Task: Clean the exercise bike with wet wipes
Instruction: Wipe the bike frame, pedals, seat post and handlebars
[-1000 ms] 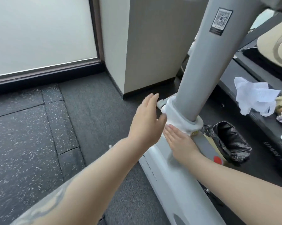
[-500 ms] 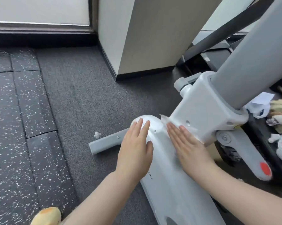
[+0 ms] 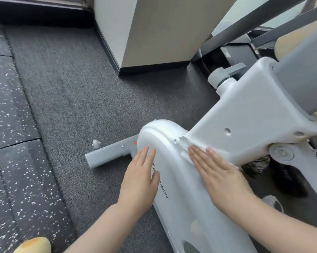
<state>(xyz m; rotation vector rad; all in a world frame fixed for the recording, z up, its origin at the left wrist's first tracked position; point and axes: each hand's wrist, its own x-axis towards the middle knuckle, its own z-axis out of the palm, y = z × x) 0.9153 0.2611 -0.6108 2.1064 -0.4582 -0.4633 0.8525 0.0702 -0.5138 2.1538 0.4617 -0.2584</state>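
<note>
The white exercise bike body (image 3: 174,203) runs from the lower middle up to a rounded front end, with a white collar (image 3: 249,114) holding a grey post (image 3: 300,83). My right hand (image 3: 219,172) lies flat with straight fingers, pressing a white wet wipe (image 3: 186,143) against the bike where the body meets the collar. Most of the wipe is hidden under the palm. My left hand (image 3: 140,181) rests flat on the left side of the rounded housing, fingers straight, holding nothing.
A grey stabiliser bar (image 3: 108,154) sticks out left over the dark carpet (image 3: 68,99). A small white scrap (image 3: 96,143) lies beside it. A beige pillar (image 3: 154,31) stands behind. A grey adjustment knob (image 3: 225,73) juts from the collar. A black bag (image 3: 256,165) sits under the frame.
Both hands have slid down from the collar ring onto the bike's lower housing. The right hand keeps pressing the wipe. The view has tilted downward and closer.
</note>
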